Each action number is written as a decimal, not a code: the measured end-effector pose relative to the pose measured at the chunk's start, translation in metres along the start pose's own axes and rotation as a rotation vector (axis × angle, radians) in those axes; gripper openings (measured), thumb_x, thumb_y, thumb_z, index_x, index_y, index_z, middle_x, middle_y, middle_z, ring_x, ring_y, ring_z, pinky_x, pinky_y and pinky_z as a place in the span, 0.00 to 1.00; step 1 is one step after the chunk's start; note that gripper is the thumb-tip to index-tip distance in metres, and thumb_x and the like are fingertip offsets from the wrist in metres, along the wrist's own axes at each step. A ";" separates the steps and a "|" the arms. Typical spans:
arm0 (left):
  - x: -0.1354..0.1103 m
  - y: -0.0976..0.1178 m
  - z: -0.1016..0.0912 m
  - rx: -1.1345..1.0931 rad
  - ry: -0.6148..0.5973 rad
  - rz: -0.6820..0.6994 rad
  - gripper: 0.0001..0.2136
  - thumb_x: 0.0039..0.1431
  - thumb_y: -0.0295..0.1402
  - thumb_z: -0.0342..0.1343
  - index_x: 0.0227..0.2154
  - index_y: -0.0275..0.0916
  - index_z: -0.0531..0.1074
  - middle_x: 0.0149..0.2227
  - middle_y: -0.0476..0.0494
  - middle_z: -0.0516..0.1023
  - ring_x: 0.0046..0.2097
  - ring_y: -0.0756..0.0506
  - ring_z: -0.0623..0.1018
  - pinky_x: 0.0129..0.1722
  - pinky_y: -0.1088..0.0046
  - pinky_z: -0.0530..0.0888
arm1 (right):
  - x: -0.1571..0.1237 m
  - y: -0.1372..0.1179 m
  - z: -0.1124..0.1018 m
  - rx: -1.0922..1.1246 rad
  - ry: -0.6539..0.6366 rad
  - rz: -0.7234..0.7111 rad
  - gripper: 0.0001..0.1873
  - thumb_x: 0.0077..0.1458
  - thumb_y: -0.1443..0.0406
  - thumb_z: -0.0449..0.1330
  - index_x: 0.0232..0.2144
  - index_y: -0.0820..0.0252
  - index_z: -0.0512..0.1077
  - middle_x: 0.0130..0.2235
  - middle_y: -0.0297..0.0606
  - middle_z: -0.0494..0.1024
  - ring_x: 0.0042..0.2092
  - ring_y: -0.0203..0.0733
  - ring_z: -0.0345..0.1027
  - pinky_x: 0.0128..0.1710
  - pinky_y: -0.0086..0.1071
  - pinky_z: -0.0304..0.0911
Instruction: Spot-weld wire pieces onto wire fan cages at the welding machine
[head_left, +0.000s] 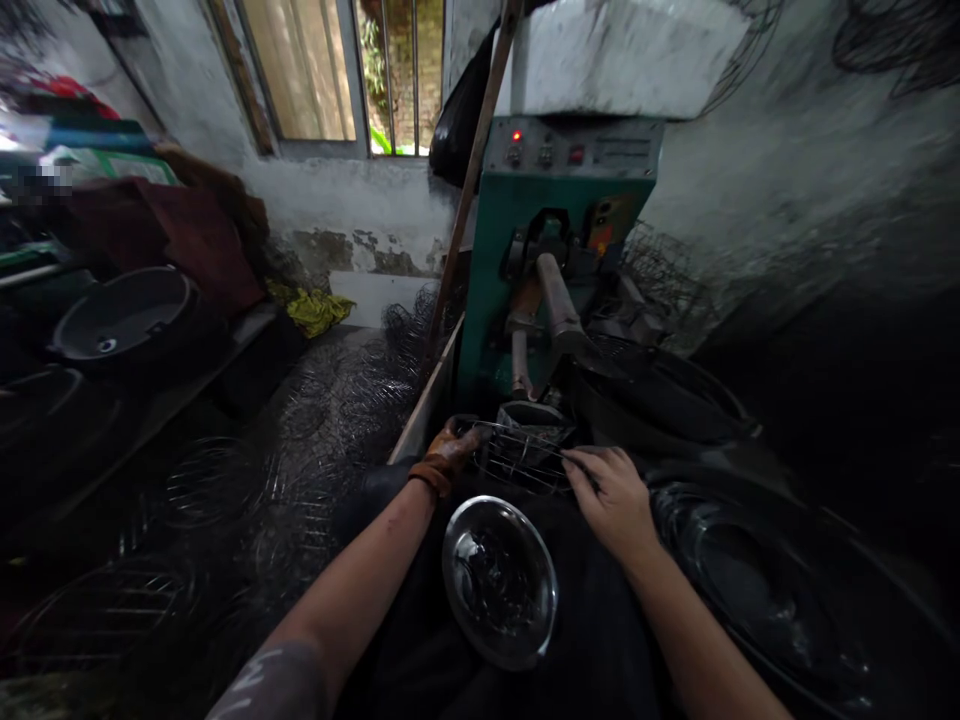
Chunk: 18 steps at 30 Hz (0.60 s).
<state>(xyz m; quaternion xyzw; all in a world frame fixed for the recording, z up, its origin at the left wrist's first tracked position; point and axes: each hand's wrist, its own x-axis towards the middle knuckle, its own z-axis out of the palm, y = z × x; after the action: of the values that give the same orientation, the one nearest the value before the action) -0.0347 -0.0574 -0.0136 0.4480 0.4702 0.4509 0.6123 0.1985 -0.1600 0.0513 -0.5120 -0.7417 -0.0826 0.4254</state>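
Wire rack (523, 461) held up in front of the body, just below the pale arms of a green machine (480, 230). Thin, straight metal rods, spaced apart, run across it inside a narrow frame; dark gray overall, with dull silver glints where light catches. It sits roughly level, seen at a slant, gaps open between the rods. Finer joins too dim to make out.

Left hand (452, 448), orange-brown covering about the palm and wrist: fingers closed on the rack's left edge. Right hand (611, 492), uncovered: fingers bent at the rack's right end, thumb close by (whether they grip a rod or only touch it, I cannot tell).

Shiny metal bowl (551, 600) rests on the dark-clothed lap, below the rack; small glinting pieces inside, too dark to identify. Large heap of similar wire pieces (322, 420) on the left, some round with parallel bars. Right side: wide black basin (660, 500), just beside the right forearm. Red light (517, 135) lit on the machine's panel.
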 end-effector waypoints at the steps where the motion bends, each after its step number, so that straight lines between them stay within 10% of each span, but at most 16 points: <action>1: 0.001 -0.001 0.000 -0.010 -0.012 0.001 0.27 0.49 0.45 0.71 0.50 0.37 0.73 0.48 0.38 0.80 0.49 0.41 0.79 0.52 0.65 0.74 | -0.001 0.002 0.001 -0.033 0.010 -0.003 0.10 0.65 0.62 0.57 0.38 0.54 0.79 0.43 0.44 0.82 0.43 0.49 0.75 0.47 0.46 0.67; 5: 0.000 0.000 0.002 0.028 -0.012 -0.007 0.24 0.53 0.42 0.68 0.50 0.36 0.73 0.49 0.37 0.80 0.50 0.41 0.79 0.53 0.64 0.74 | -0.002 0.002 0.014 -0.121 -0.001 0.010 0.11 0.65 0.63 0.55 0.38 0.56 0.79 0.54 0.47 0.78 0.51 0.54 0.71 0.52 0.49 0.62; 18: 0.000 -0.006 0.001 -0.012 -0.022 -0.009 0.29 0.51 0.45 0.70 0.55 0.40 0.73 0.47 0.39 0.81 0.46 0.42 0.80 0.51 0.64 0.76 | -0.003 0.014 0.027 0.079 -0.134 0.029 0.14 0.68 0.60 0.53 0.41 0.52 0.79 0.46 0.41 0.84 0.46 0.49 0.77 0.47 0.45 0.68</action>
<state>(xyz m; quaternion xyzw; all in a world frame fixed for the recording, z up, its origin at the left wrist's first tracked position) -0.0327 -0.0587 -0.0193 0.4472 0.4626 0.4458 0.6223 0.1958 -0.1407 0.0283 -0.5097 -0.7637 -0.0127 0.3960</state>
